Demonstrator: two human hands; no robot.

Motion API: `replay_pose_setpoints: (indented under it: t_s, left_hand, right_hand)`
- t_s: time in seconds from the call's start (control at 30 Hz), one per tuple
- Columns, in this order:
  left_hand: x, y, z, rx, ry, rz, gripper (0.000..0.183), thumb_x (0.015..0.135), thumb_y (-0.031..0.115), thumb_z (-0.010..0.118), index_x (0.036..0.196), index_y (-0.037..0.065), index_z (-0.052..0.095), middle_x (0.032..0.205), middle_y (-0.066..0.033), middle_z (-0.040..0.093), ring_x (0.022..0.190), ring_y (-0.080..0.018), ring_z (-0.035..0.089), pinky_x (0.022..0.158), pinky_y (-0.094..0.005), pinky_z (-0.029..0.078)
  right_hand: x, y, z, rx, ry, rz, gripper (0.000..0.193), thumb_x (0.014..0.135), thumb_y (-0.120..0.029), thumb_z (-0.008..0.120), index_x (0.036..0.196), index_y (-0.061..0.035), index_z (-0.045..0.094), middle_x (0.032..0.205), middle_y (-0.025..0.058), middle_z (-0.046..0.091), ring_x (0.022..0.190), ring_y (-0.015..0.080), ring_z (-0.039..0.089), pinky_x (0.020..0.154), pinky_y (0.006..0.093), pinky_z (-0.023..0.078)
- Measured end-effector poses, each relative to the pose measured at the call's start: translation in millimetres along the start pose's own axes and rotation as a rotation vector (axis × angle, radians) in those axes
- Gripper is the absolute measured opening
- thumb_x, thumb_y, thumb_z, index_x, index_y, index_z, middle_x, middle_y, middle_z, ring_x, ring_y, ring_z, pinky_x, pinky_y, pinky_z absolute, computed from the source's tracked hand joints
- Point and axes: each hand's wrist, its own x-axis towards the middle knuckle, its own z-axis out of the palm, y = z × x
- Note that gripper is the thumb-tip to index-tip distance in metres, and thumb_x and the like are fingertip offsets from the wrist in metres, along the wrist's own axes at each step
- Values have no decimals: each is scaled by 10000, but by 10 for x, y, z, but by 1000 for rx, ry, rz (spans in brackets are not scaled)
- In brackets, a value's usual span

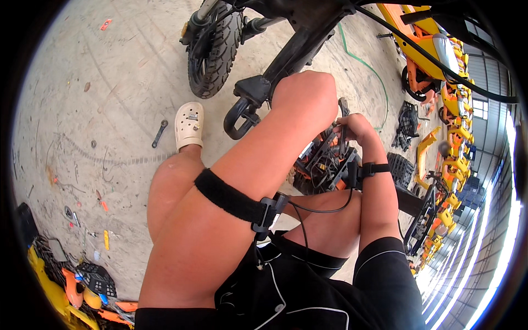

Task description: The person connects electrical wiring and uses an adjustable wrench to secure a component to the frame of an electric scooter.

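My left hand (306,98) is closed in a fist against the black frame tube (291,58) of a two-wheeled vehicle. Its fingers face away, so what they grip is hidden. To its right and a little nearer, my right hand (358,129) has its fingers bent around a dark, narrow bar-like part (343,140). A black hooked bracket (239,118) sticks out from the frame just left of my left hand. Below both hands is a cluster of black and orange parts (322,165), partly covered by my left forearm.
The knobby front tyre (215,52) stands ahead on the left. A wrench (159,134) lies on the concrete beside my beige clog (189,125). Scattered parts and a black basket (95,278) lie at lower left. Yellow vehicles (456,115) line the right, and a black cable (423,60) crosses overhead.
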Motion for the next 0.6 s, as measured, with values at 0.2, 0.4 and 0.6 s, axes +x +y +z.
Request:
replay_pose_setpoints:
  t_s: [0.2, 0.4, 0.6]
  left_hand:
    - [-37, -25, -35, 27, 23, -22, 232, 916, 223, 585, 982, 67, 744, 950, -165, 736, 925, -351, 706, 818, -460, 563]
    - [-13, -1, 19, 0, 18, -5, 226, 914, 218, 595, 992, 69, 745, 951, -164, 736, 923, -349, 707, 818, -456, 564]
    - [-5, 2, 17, 19, -7, -4, 227, 916, 214, 595, 995, 62, 743, 957, -163, 738, 925, -347, 708, 824, -455, 563]
  right_hand:
    - [-27, -110, 89, -41, -45, -23, 182, 933, -135, 588, 948, 24, 676, 796, 115, 749, 605, 181, 692, 475, 311, 478]
    - [-22, -69, 73, -73, -27, 0, 206, 939, -151, 589, 947, 26, 693, 797, 110, 749, 612, 185, 697, 495, 300, 501]
    - [-92, -114, 243, 74, -31, 35, 216, 941, -169, 601, 935, 26, 693, 812, 126, 753, 620, 216, 712, 509, 296, 543]
